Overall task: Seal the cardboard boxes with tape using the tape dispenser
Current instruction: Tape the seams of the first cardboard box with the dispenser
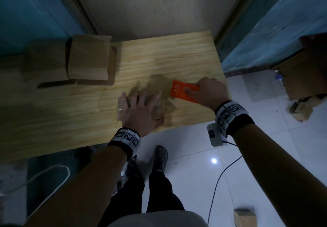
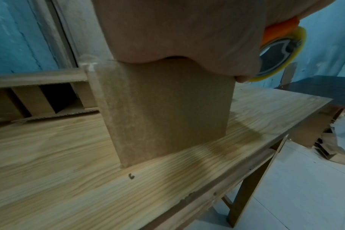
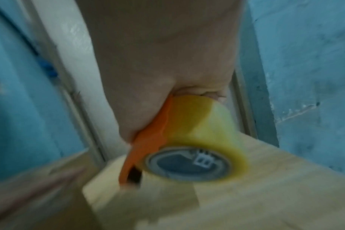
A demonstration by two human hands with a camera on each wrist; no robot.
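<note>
A small brown cardboard box (image 1: 158,110) stands near the front edge of the wooden table (image 1: 62,106). My left hand (image 1: 139,108) lies flat on its top with fingers spread, and in the left wrist view the palm presses down on the box (image 2: 167,112). My right hand (image 1: 207,90) grips the orange tape dispenser (image 1: 180,89) just right of the box. In the right wrist view the dispenser (image 3: 148,146) carries a yellowish tape roll (image 3: 197,140) at the box's edge. A clear tape strip (image 1: 120,109) runs down the box's left side.
Other cardboard boxes (image 1: 90,62) sit stacked at the table's back left. More boxes lie on the white tiled floor at right (image 1: 300,111) and at bottom right (image 1: 245,217). A black cable (image 1: 221,175) trails across the floor. Blue walls and a door frame stand behind the table.
</note>
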